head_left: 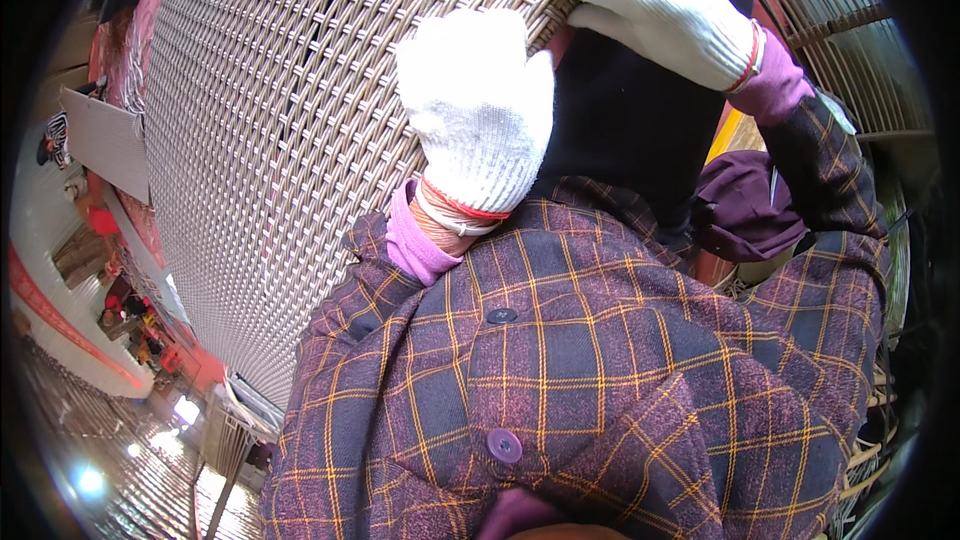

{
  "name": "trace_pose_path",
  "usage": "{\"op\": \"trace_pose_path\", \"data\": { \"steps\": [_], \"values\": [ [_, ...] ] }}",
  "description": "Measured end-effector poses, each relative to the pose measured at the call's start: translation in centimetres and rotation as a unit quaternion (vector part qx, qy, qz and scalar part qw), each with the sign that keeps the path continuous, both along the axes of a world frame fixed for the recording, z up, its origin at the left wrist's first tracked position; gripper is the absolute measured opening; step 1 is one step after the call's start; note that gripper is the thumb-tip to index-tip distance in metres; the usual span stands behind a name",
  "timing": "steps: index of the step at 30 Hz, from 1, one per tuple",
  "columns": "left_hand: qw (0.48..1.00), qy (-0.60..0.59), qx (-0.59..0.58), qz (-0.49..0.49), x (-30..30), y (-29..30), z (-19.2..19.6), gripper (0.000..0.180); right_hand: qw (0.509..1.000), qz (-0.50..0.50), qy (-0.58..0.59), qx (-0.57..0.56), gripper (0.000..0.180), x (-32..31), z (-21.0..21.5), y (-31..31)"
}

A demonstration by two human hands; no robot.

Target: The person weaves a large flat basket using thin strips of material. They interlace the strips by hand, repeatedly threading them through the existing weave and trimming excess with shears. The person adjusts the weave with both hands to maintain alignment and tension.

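A large woven wicker panel in grey-brown strands stands before me and fills the upper left. My left hand, in a white knitted glove, presses against the panel near its right edge. Its fingers are curled in, and whatever they hold is hidden. My right hand, gloved alike, reaches in from the upper right to the panel's edge. Its fingers are stretched out toward the weave, with the thumb apart below them, and no held thing shows. A reddish strip of the edge shows between the two hands.
Dark cloth covers my lap beside the panel's edge. To the right lie a bunched purple cloth and a slatted rack. Far left are a grey board and red items, with bright lamps lower down.
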State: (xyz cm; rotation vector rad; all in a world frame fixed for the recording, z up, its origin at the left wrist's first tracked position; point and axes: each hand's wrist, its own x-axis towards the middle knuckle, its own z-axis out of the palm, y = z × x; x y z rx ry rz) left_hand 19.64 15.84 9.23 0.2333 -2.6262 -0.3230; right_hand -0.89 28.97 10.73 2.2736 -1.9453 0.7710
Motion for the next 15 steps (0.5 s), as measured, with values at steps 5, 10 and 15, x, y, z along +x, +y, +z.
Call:
{"op": "trace_pose_path", "data": {
  "steps": [5, 10, 15],
  "values": [
    [1.0, 0.015, -0.006, -0.01, 0.0, -0.2, -0.8, 0.025, 0.999, 0.019, -0.003, -0.031, 0.024, -0.1, -1.0, -0.1],
    [0.999, 0.009, -0.017, -0.032, -0.2, -0.3, -1.0, 0.023, 0.998, 0.03, -0.008, -0.046, 0.025, -0.1, -1.5, -0.1],
    [0.999, 0.011, 0.002, -0.04, -0.3, -0.5, -0.2, 0.024, 0.989, -0.076, -0.026, -0.128, 0.025, -1.8, 0.1, 0.9]
  ]
}}
